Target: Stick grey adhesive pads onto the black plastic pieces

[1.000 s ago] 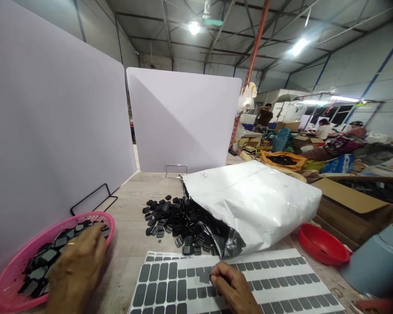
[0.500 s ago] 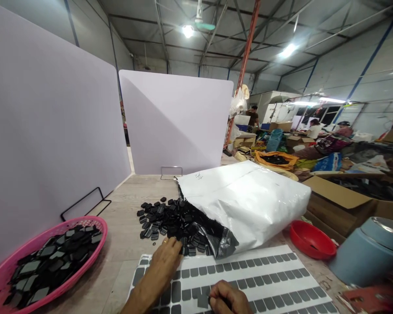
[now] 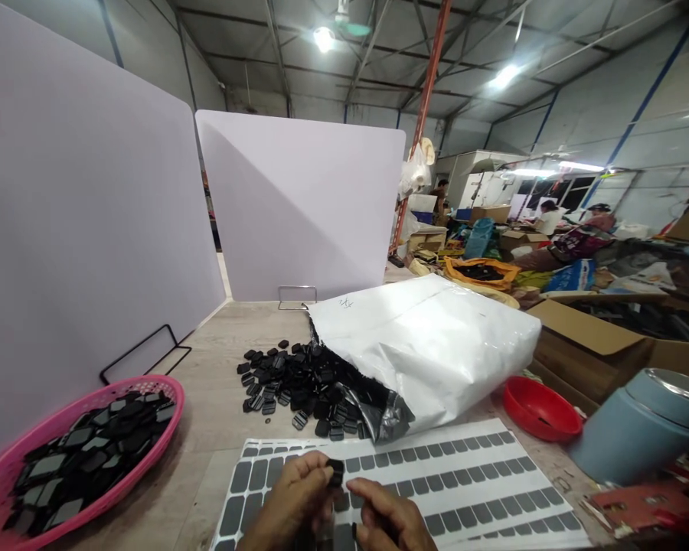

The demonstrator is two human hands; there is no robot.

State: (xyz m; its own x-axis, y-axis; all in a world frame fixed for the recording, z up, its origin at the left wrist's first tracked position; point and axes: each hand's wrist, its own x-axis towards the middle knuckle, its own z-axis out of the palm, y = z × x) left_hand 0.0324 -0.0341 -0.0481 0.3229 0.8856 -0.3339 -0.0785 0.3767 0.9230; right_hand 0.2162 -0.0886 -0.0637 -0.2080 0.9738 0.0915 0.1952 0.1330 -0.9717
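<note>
Holding a black piece (image 3: 336, 472) (left fingers (image 3: 317, 464)), hands (image 3: 294, 493) nearly meet.

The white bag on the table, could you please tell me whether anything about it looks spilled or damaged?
The white bag has a ragged-looking mouth, and loose black pieces lie heaped on the table outside it, spilled or tipped out; I cannot tell which.
</note>
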